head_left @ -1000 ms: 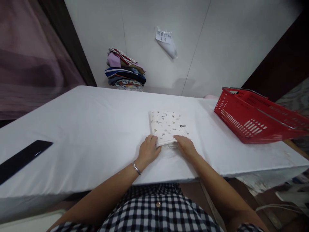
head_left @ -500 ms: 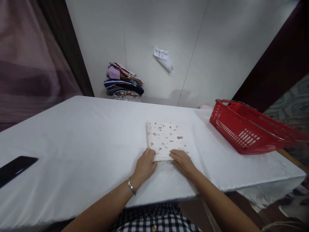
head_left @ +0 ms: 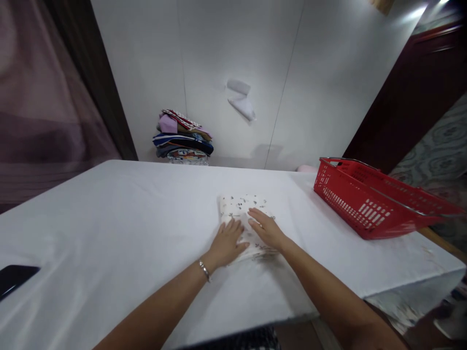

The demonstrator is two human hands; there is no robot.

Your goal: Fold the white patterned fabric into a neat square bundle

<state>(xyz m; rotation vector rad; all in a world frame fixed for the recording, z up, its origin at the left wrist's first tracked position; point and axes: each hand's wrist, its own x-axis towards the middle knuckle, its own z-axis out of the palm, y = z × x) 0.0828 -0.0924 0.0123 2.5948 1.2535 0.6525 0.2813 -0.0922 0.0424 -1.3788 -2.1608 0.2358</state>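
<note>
A folded white cloth (head_left: 239,204) with small dark printed figures lies on the white-covered table (head_left: 146,228), in front of me. My left hand (head_left: 226,241) rests on its left part, fingers stretched and slightly spread, the thumb pointing right. Over the right part is my right hand (head_left: 267,228), its fingers extended toward the upper left. Whether the right palm presses on the fabric or hovers just above it, I cannot tell. Both hands partly cover the cloth's near half. A silver bracelet (head_left: 205,270) circles my left wrist.
At the right of the table stands a red plastic basket (head_left: 350,204) with metal handles. Folded clothes (head_left: 183,138) are stacked beyond the far edge, against the white wall. A black phone-like object (head_left: 16,278) lies at the left. A paper (head_left: 242,102) hangs on the wall.
My hands have moved from gripping the cloth's near edge to lying flat over its top. The camera view has tilted up slightly.
</note>
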